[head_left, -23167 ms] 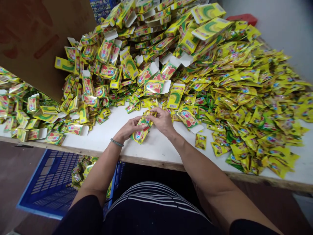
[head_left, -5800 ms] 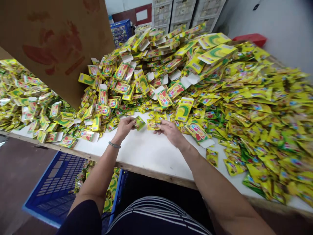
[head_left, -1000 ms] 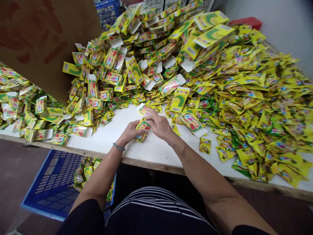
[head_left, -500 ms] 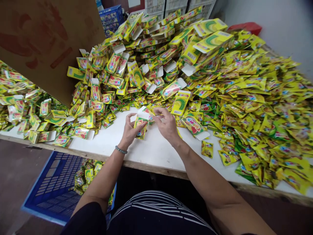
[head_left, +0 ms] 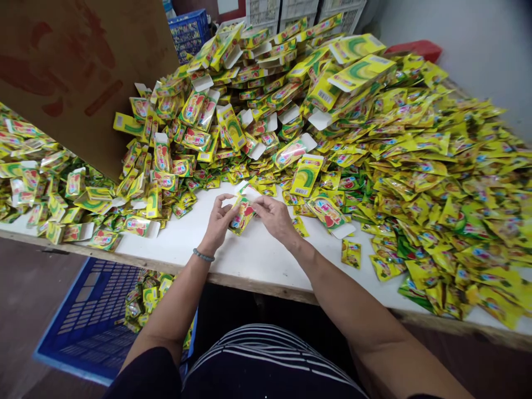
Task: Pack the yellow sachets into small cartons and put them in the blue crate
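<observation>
Over the white table (head_left: 266, 255), my left hand (head_left: 220, 220) grips a small yellow-green carton (head_left: 241, 217) printed with red fruit; its white flaps stand open at the top. My right hand (head_left: 272, 217) pinches at the upper right of the same carton, with thumb and fingers pressed together; whether they hold the flap or something else is hidden. Just beyond the hands rises a heap of similar cartons (head_left: 224, 124), many with white flaps open. A large mound of yellow sachets (head_left: 436, 183) covers the right side. A single sachet (head_left: 351, 254) lies right of my right forearm.
A big brown cardboard box (head_left: 83, 72) stands at the upper left among the cartons. Below the table's left edge is a blue crate (head_left: 83, 327) with packets inside. Another blue crate (head_left: 189, 34) and white crates (head_left: 262, 14) stand behind. A red object (head_left: 418, 50) lies at the back right.
My right hand has moved left and slightly down, closer to my left hand. The carton between them is turned a little, and its red fruit print shows more.
</observation>
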Available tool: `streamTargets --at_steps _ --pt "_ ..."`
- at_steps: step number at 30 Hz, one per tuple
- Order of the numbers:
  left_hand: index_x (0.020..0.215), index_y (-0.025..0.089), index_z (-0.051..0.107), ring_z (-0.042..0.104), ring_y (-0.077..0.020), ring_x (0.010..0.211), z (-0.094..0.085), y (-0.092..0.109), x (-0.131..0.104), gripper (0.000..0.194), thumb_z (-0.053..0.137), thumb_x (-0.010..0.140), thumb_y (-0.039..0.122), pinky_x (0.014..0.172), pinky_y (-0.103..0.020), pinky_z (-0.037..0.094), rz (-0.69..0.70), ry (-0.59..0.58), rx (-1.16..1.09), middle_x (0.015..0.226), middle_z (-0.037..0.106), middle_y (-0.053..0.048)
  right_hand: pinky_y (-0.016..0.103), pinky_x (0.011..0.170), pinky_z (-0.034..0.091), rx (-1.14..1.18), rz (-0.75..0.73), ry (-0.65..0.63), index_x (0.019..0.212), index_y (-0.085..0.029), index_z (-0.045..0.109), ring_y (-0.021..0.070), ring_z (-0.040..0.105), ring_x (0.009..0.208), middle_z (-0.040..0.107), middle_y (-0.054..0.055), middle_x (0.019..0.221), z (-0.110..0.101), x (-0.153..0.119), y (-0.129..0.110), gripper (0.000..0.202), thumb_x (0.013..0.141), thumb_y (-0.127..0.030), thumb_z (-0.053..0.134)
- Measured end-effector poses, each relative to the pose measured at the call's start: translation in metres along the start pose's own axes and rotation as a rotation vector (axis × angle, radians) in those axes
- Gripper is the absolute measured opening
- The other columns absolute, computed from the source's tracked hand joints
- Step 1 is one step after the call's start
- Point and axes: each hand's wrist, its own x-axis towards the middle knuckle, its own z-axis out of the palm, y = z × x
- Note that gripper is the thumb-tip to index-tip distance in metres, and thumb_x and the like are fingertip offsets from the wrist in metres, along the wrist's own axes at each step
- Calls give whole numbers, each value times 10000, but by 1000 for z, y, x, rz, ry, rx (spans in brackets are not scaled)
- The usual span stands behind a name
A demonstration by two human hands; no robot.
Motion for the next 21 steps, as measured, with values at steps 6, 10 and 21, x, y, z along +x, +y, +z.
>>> streamTargets --at_steps 6,10,21 --pt "1027 226 569 580 -93 570 -3 -1 2 436 813 734 439 549 -203 443 65 83 46 652 610 66 386 894 579 -99 -60 -75 1279 -237 679 210 710 913 742 62 1171 -2 0 -5 457 824 -276 668" --pt "978 221 569 602 -100 579 -2 1 1 469 853 669 431 562 -211 456 49 171 31 664 644 58 437 1099 468 -112 -185 -117 1170 -253 753 244 644 1203 714 54 1263 -3 -3 -11 316 889 -327 629" --pt "933 185 615 660 -108 646 2 0 2 465 903 611 356 644 -226 519 36 169 -26 726 704 24 363 757 578 402 220 77 1013 -168 800 202 707 783 790 59 905 10 4 10 497 632 -485 838"
